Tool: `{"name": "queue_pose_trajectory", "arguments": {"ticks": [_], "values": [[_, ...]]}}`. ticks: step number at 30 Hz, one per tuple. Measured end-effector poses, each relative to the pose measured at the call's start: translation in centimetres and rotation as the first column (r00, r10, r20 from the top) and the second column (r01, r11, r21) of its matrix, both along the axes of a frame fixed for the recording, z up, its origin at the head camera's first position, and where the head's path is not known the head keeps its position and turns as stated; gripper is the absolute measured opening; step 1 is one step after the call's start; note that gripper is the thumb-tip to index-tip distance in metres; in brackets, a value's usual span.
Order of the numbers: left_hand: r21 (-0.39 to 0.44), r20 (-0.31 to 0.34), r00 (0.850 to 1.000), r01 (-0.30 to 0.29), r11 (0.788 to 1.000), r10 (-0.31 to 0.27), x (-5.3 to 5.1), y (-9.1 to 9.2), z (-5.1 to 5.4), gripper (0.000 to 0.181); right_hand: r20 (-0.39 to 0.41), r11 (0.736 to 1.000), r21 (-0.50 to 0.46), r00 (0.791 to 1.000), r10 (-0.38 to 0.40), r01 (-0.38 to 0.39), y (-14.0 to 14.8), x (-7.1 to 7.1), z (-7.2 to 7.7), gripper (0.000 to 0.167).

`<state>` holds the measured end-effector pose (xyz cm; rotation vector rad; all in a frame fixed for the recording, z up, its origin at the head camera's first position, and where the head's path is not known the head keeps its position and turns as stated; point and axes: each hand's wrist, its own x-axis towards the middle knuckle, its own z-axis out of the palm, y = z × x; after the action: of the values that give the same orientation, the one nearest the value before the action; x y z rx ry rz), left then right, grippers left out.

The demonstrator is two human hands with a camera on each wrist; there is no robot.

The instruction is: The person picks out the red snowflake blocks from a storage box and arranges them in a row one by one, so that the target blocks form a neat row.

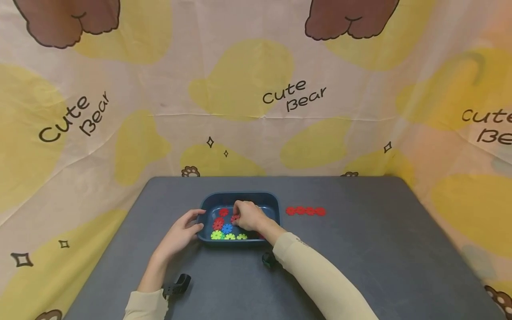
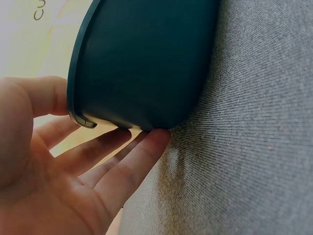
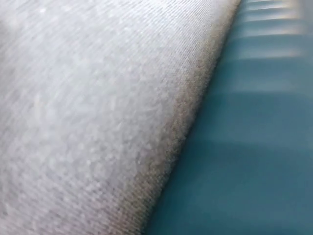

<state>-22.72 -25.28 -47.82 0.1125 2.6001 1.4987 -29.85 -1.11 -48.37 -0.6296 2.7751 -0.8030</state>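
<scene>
A dark blue tray (image 1: 240, 242) stands on the table with notched plastic discs in it. My left hand (image 1: 180, 233) holds the tray's left end; in the left wrist view the thumb lies at the rim and the fingers touch the outer wall. Over the tray, my right hand (image 1: 250, 215) pinches a red notched disc (image 1: 234, 219), partly hidden by the fingers. Beside it lie other red discs (image 1: 218, 223), a blue disc (image 1: 227, 228) and several yellow-green discs (image 1: 216, 235). The right wrist view shows the tray's outer wall (image 3: 244, 166) but no hand.
Right of the tray, a row of several red discs (image 1: 306, 211) lies on the grey table (image 1: 360, 249). Black wrist devices (image 1: 177, 286) are worn on the arms. A patterned cloth (image 1: 240, 133) hangs behind the table.
</scene>
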Motion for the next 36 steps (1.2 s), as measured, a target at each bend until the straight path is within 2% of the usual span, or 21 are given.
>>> {"name": "queue_pose_trajectory", "arguments": {"ticks": [7, 19, 28, 36], "values": [[0.009, 0.002, 1.000, 0.011, 1.000, -0.011, -0.1, 0.1, -0.2, 0.046, 0.034, 0.999, -0.033, 0.999, -0.018, 0.019, 0.8, 0.5, 0.8, 0.023], [0.015, 0.004, 1.000, 0.005, 1.000, -0.005, -0.1, -0.3, -0.5, 0.047, 0.038, 0.987, -0.156, 0.998, 0.050, -0.044, 3.2, 1.4, 3.4, 0.021], [0.021, 0.002, 1.000, 0.012, 1.000, -0.012, -0.2, -0.2, -0.2, 0.047, -0.012, 0.966, -0.258, 1.000, 0.015, -0.018, 6.2, 1.9, 5.3, 0.024], [0.020, -0.005, 1.000, 0.016, 1.000, -0.016, -0.4, 0.0, -0.2, 0.047, -0.054, 0.951, -0.309, 0.999, 0.006, -0.022, 8.2, 3.0, 5.7, 0.024]]}}
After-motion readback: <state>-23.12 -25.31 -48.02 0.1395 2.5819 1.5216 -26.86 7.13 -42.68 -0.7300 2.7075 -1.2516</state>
